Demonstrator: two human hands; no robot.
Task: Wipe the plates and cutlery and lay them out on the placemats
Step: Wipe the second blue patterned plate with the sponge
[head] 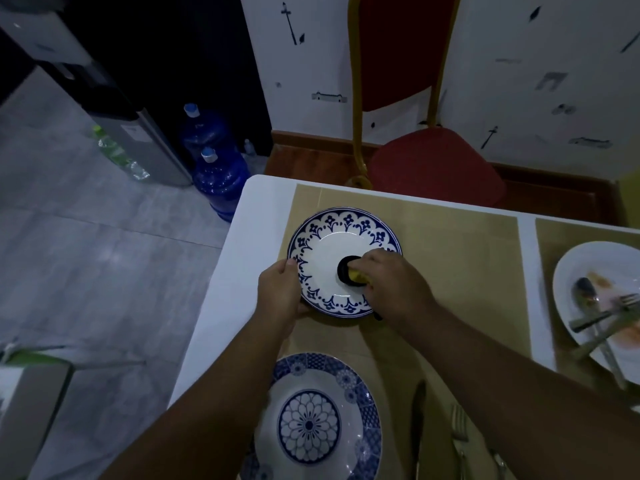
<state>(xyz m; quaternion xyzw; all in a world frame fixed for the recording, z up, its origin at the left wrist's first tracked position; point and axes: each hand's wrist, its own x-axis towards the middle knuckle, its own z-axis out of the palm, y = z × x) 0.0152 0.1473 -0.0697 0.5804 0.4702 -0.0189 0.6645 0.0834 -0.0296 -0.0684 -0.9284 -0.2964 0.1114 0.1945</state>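
At the plate's centre, the fingers of my right hand [391,282] curl round a yellow-and-black sponge [351,274]. My left hand [278,292] grips the rim of the round, glossy blue-patterned plate [332,244] on the tan placemat [450,258]. Rightward, a smeared white plate [588,259] holds a spoon [585,288] and a fork [625,301].

Far plate [332,244] on placemat [450,258]; near plate [309,424] before it; knife [419,410], fork [459,427] right.

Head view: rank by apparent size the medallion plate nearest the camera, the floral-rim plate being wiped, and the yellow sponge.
1. Medallion plate, but it sits nearer the camera, so its lead is unsure.
2. Floral-rim plate.
3. Yellow sponge, clearly smallest, in the right hand.
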